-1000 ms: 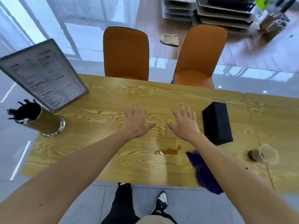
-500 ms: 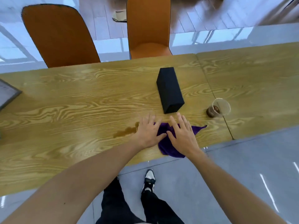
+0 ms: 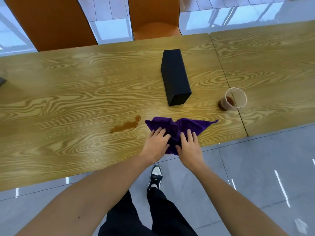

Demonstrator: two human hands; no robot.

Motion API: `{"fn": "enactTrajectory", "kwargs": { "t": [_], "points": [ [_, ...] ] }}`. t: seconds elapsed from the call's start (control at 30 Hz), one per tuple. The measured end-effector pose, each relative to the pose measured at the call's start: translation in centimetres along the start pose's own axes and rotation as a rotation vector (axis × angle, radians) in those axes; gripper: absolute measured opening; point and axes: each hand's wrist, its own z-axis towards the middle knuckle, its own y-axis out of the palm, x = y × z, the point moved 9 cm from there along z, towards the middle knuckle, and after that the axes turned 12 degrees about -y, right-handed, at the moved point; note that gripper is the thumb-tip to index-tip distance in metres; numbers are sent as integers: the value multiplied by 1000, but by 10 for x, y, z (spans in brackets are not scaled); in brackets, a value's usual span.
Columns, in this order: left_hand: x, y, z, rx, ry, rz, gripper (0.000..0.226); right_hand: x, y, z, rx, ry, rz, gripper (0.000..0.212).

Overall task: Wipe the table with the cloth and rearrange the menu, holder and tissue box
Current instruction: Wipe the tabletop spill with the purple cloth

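Note:
A purple cloth (image 3: 180,126) lies bunched at the table's near edge, its corners spread left and right and one part hanging over the edge. My left hand (image 3: 156,144) and my right hand (image 3: 188,148) rest palm-down on its near part, thumbs closed in on the bunched middle. A brown spill (image 3: 125,127) sits just left of the cloth. The black tissue box (image 3: 175,77) lies beyond the cloth. Only a dark corner of the menu (image 3: 2,81) shows at the left edge. The holder is out of view.
A clear plastic cup (image 3: 232,99) with brown liquid lies on its side at the seam to a second table (image 3: 272,65). Two orange chairs (image 3: 51,23) stand along the wooden table's (image 3: 68,99) far side. My legs and shoe are below the near edge.
My view has swung right and down, losing the menu and holder. Both hands came from the bare table top onto the cloth, which now lies spread wider.

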Motion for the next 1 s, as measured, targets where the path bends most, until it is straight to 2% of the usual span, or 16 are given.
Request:
{"fn": "enactTrajectory", "kwargs": {
  "t": [0.17, 0.33, 0.43, 0.5, 0.6, 0.8, 0.9, 0.97, 1.0],
  "points": [
    [-14, -8, -15, 101, 4, 14, 20, -14, -6, 0, 49, -58, -142, 42],
    [-27, -15, -29, 153, 21, 47, 24, -19, -4, 4, 71, -118, -87, 29],
    [-37, -16, -39, 176, 24, 52, 16, -30, -8, 3, 94, -139, -103, 24],
    [-44, -17, -45, 195, 13, 38, 12, -39, -7, 0, 100, -157, -121, 25],
    [-60, -16, -56, 226, -32, 11, 18, -55, -1, -4, 116, -201, -150, 28],
    [-104, -13, -88, 289, -151, 29, 24, -103, 22, -4, 87, -378, -181, 39],
    [-134, -13, -105, 353, -218, -4, 22, -133, 22, 0, 125, -483, -155, 37],
    [-151, -14, -112, 371, -286, -38, 17, -140, 18, 6, 149, -461, -104, 42],
    [-158, -14, -112, 369, -321, -51, 13, -137, 16, 10, 159, -394, -67, 48]
  ]
}}
